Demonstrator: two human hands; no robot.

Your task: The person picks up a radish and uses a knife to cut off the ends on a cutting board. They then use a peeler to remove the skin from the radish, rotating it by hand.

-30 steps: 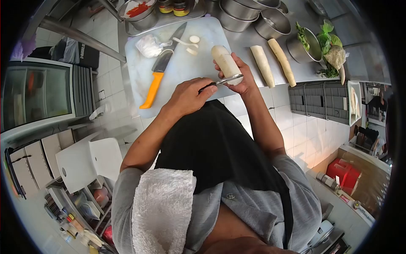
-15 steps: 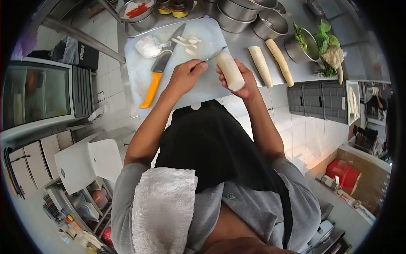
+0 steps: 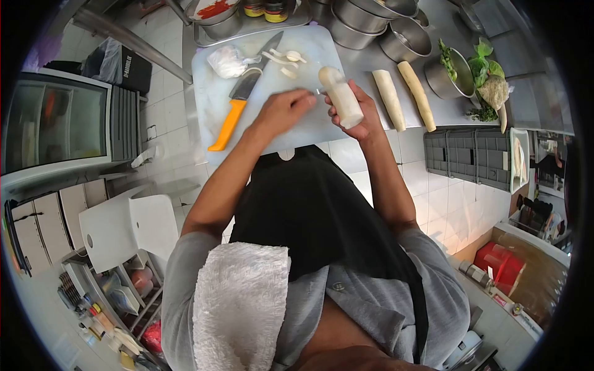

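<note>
My right hand (image 3: 357, 111) is wrapped round a thick pale root (image 3: 344, 102), held tilted over the board's right edge. Close to its left, my left hand (image 3: 286, 111) is closed and blurred; a small metallic tool shows faintly between the hands, mostly smeared by motion. Under both lies a white cutting board (image 3: 297, 133). On it rest an orange-handled knife (image 3: 229, 123), a crumpled plastic bag (image 3: 228, 62) and several pale cut pieces (image 3: 288, 73).
Two long pale roots (image 3: 388, 99) lie on the steel counter right of the board. Beyond them stand a metal pot with greens (image 3: 447, 77) and stacked steel pots (image 3: 352, 31). A tray (image 3: 297, 20) with jars is behind the board.
The pale root is held more upright and its top end now looks rounder. My left hand has blurred and shifted slightly right. The whole view has shifted a little.
</note>
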